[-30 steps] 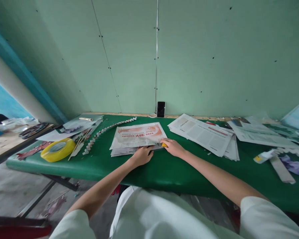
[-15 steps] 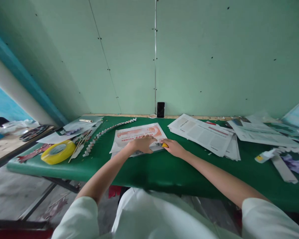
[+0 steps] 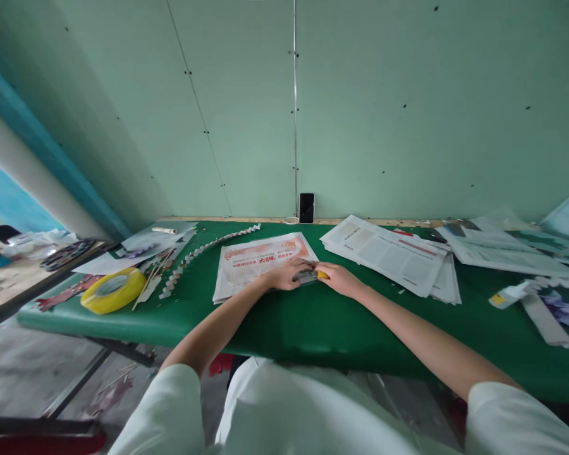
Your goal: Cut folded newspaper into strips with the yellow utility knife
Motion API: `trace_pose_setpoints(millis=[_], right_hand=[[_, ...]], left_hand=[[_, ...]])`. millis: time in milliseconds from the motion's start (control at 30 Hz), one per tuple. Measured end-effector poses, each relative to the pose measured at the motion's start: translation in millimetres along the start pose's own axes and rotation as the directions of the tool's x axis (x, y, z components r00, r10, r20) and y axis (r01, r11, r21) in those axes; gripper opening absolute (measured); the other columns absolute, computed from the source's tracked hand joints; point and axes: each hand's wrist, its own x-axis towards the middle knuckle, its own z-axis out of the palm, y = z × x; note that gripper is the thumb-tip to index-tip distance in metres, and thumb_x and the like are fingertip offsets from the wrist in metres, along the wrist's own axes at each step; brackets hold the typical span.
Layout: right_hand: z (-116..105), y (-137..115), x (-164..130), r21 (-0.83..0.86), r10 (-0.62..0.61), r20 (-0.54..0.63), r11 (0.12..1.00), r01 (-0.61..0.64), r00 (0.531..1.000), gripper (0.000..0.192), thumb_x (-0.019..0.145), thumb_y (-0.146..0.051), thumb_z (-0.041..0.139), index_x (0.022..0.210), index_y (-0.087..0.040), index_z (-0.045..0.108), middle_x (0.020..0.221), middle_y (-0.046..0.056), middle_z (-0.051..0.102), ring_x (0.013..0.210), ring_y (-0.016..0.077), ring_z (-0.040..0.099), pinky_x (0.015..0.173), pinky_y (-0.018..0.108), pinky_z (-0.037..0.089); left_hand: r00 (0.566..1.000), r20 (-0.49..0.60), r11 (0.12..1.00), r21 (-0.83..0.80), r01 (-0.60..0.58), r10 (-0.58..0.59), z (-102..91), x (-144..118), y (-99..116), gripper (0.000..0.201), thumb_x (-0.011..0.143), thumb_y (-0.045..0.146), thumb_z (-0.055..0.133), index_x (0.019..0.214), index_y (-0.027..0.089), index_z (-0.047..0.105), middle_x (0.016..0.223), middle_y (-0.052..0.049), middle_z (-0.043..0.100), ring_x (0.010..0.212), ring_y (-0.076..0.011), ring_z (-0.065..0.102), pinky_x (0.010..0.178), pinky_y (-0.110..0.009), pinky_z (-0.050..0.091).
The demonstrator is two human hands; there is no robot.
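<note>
A small yellow-and-grey tool point(image 3: 322, 275) lies between my hands; its exact kind is too small to tell. The fingers of my right hand point(image 3: 342, 280) are closed around its yellow end. My left hand point(image 3: 287, 274) is curled at the grey part and appears to grip it, close to my right fingertips. Under my left hand lies a stack of printed sheets point(image 3: 246, 270) with orange and red print on top. My fingers cover its lower right corner.
To the left are a yellow tape roll point(image 3: 114, 289), thin sticks point(image 3: 148, 281) and a folded paper strip point(image 3: 189, 258). On the right lie newspaper sheets point(image 3: 389, 253), a white bottle point(image 3: 508, 295) and a purple crumpled piece point(image 3: 566, 309). A phone point(image 3: 306, 208) leans against the wall.
My left hand has moved right off the middle of the sheet, and its spread fingers have curled in by the tool. My right hand has shifted slightly right. More red print shows.
</note>
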Motion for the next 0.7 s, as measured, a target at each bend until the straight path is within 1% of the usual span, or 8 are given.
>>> trace_pose_setpoints(millis=[67,133,233,300,400,467,567,700], right_hand=[[-6.9,4.5,-5.9,0.009,0.074,0.020,0.997,-0.074,0.997,0.026,0.104,-0.025,0.061,0.125,-0.027,0.076,0.130,0.010,0.081,0.114,0.0306,0.079,0.090,0.038,0.063],[-14.5,8.8,-12.4,-0.002,0.129,0.031,0.992,-0.129,0.991,0.028,0.105,-0.028,0.058,0.128,-0.026,0.075,0.122,0.011,0.082,0.103,0.0298,0.080,0.079,0.035,0.061],[-24.5,13.8,-22.2,-0.077,0.144,-0.064,0.986,-0.148,0.988,0.026,0.107,-0.030,0.055,0.125,-0.025,0.072,0.118,0.012,0.082,0.101,0.0310,0.080,0.079,0.036,0.060],[-30.1,14.7,-28.4,-0.135,0.168,-0.124,0.973,-0.185,0.978,0.024,0.109,-0.038,0.055,0.122,-0.024,0.070,0.110,0.013,0.082,0.095,0.0322,0.080,0.073,0.036,0.059],[-38.4,11.1,-37.2,-0.170,0.232,-0.105,0.954,-0.247,0.967,0.040,0.109,-0.054,0.058,0.133,-0.022,0.061,0.087,0.009,0.078,0.064,0.0291,0.074,0.052,0.032,0.049],[-44.0,6.4,-41.8,-0.152,0.227,-0.040,0.961,-0.231,0.973,0.044,0.111,-0.054,0.052,0.140,-0.021,0.055,0.080,0.006,0.075,0.049,0.0241,0.065,0.044,0.031,0.040],[-50.7,0.6,-46.2,-0.121,0.159,0.058,0.981,-0.151,0.986,0.034,0.113,-0.045,0.046,0.137,-0.024,0.056,0.090,0.007,0.079,0.046,0.0202,0.062,0.043,0.031,0.039],[-52.5,4.1,-49.8,-0.154,0.061,0.071,0.987,-0.049,0.996,0.027,0.107,-0.039,0.056,0.130,-0.031,0.067,0.112,0.007,0.082,0.062,0.0221,0.072,0.058,0.033,0.052]], left_hand=[[1.000,-0.012,1.000,0.012,-0.017,0.017,6.6,-0.7,-2.6,0.068,0.091,0.023,0.063,0.158,0.026,0.058,0.163,-0.012,0.059,0.154,-0.0320,0.053,0.133,-0.047,0.039],[1.000,-0.016,0.999,0.034,-0.018,0.019,13.4,0.1,-5.5,0.064,0.093,0.024,0.061,0.158,0.026,0.060,0.163,-0.011,0.060,0.154,-0.0314,0.052,0.134,-0.047,0.037],[0.999,-0.039,0.998,0.063,0.010,-0.007,24.3,2.6,-10.8,0.060,0.101,0.026,0.054,0.161,0.028,0.058,0.167,-0.010,0.057,0.158,-0.0288,0.048,0.136,-0.048,0.033],[0.997,-0.055,0.996,0.070,0.057,-0.053,31.3,4.3,-13.9,0.058,0.106,0.028,0.048,0.164,0.029,0.054,0.169,-0.009,0.055,0.160,-0.0272,0.046,0.137,-0.049,0.031],[0.989,-0.072,0.988,0.079,0.135,-0.129,39.1,6.3,-16.3,0.054,0.110,0.031,0.044,0.163,0.030,0.055,0.170,-0.008,0.054,0.161,-0.0261,0.044,0.137,-0.050,0.028],[0.986,-0.078,0.983,0.092,0.157,-0.150,41.8,7.1,-16.4,0.053,0.110,0.032,0.044,0.162,0.030,0.056,0.169,-0.008,0.054,0.161,-0.0268,0.044,0.137,-0.051,0.027],[0.985,-0.082,0.980,0.111,0.163,-0.154,43.1,7.3,-15.8,0.053,0.109,0.032,0.046,0.161,0.030,0.057,0.169,-0.009,0.054,0.160,-0.0287,0.044,0.136,-0.052,0.028],[0.986,-0.088,0.980,0.125,0.153,-0.143,43.1,6.8,-16.0,0.052,0.110,0.034,0.047,0.161,0.030,0.057,0.168,-0.010,0.055,0.158,-0.0295,0.046,0.134,-0.050,0.030]])
